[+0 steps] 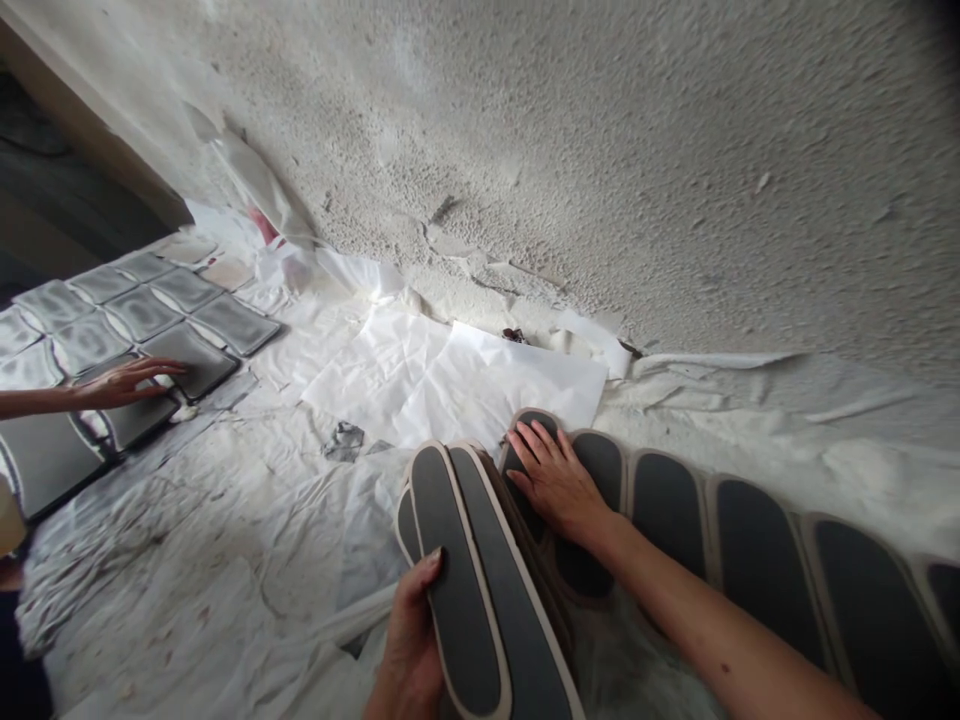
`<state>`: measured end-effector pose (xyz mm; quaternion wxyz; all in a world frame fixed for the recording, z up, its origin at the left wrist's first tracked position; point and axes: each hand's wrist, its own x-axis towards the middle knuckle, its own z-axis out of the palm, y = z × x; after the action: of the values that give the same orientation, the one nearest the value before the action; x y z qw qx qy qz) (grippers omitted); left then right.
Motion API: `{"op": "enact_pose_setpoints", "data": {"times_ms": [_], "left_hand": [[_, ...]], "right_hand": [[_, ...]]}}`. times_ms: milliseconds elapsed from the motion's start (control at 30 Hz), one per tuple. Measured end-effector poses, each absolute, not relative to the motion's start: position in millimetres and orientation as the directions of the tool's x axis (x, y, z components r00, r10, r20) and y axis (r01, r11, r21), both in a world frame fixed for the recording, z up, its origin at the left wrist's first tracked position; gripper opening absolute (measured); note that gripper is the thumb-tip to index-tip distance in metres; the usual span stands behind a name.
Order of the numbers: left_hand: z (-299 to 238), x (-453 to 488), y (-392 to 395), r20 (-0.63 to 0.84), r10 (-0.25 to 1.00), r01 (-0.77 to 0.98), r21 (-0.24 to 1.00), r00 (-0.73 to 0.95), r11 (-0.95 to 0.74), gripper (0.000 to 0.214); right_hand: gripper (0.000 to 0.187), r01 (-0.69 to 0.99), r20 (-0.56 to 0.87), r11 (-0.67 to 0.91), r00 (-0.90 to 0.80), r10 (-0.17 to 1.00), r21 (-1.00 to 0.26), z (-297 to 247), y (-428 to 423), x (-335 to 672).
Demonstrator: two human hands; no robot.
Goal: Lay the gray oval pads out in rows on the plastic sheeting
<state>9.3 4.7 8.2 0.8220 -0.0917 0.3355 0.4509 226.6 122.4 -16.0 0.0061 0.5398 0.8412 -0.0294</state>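
My left hand (412,635) grips a fanned stack of long, round-ended dark grey pads (461,580) with beige rims, its thumb lying on the upper face. My right hand (553,472) rests palm down on a similar pad (534,425) at the near end of a row, fingers stretched out and nothing held in them. The row of matching pads (667,505) runs off to the right along the wall, side by side. My right forearm covers part of several of them. What exactly these pads are, I cannot make out.
A rough plastered wall (600,180) rises behind the row. Crumpled white sheeting (397,370) covers the surface. At left, another person's hand (135,382) touches one of several grey square-cornered panels (142,312) laid in rows. A dark scrap (514,335) lies by the wall.
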Motion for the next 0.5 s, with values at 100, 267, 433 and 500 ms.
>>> {"op": "enact_pose_setpoints", "data": {"times_ms": [100, 267, 433, 500], "left_hand": [[13.3, 0.6, -9.1, -0.634, 0.669, -0.773, 0.171, 0.388, 0.611, 0.033], [22.3, -33.4, -44.6, -0.647, 0.659, -0.760, 0.183, 0.385, 0.624, 0.031], [30.6, -48.1, -72.4, -0.653, 0.623, -0.740, 0.139, 0.431, 0.658, 0.035], [33.3, -46.6, -77.5, -0.643, 0.621, -0.750, 0.108, 0.448, 0.653, 0.037]], "right_hand": [[0.062, 0.913, -0.129, 0.406, -0.408, 0.904, -0.050, -5.0, 123.5, 225.0], [0.057, 0.938, -0.089, 0.332, -0.341, 0.936, -0.104, 9.1, 93.7, 219.2], [0.055, 0.866, -0.067, 0.288, -0.343, 0.937, -0.409, 5.2, 63.7, 212.2], [0.054, 0.825, -0.079, 0.202, -0.284, 0.956, -0.528, 21.5, 55.0, 206.5]]}}
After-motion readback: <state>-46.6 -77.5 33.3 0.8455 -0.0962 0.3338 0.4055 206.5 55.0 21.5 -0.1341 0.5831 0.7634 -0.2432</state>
